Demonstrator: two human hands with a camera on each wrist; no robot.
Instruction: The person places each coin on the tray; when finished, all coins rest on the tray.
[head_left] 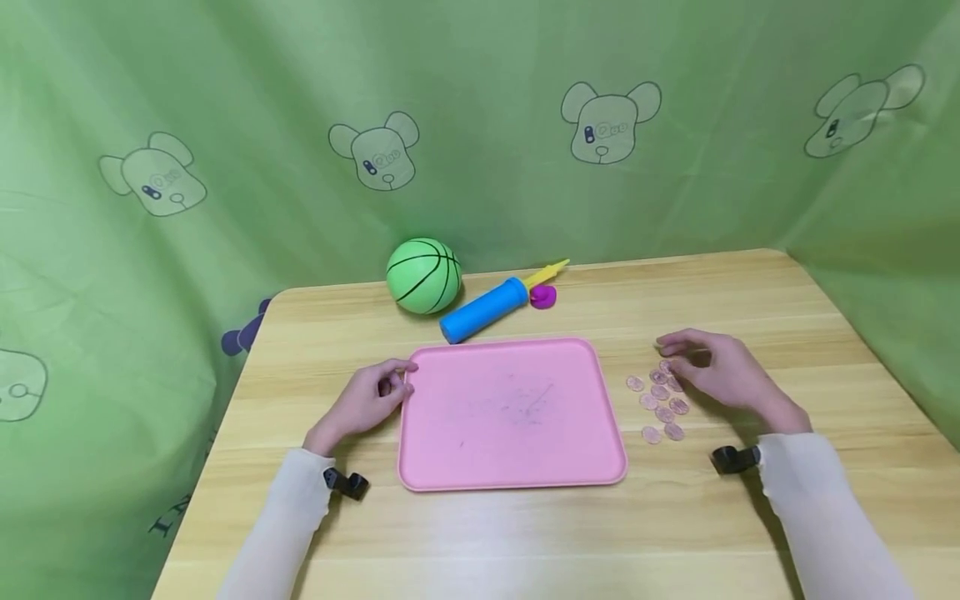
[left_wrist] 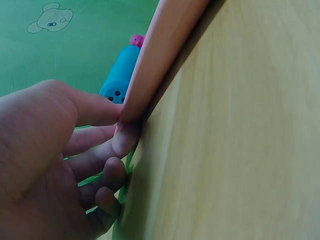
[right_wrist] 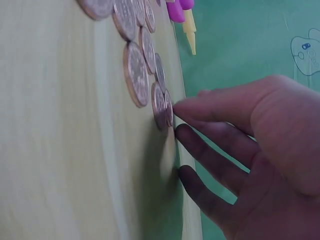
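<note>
A pink tray with dark scuff marks lies flat on the wooden table. At its upper left corner, my left hand pinches the rim between thumb and forefinger; the left wrist view shows the thumb on the tray's side wall, the other fingers loosely bent below. Right of the tray lie several copper-coloured coins, some overlapping. Over the far end of this group reaches my right hand, its thumb tip right at a coin in the right wrist view. Its other fingers are spread and loosely bent, fingertips near the tabletop.
Behind the tray are a green ball with black lines, a blue hand pump with a yellow nozzle, and a small purple object. A green curtain with bear heads hangs along the table's back edge.
</note>
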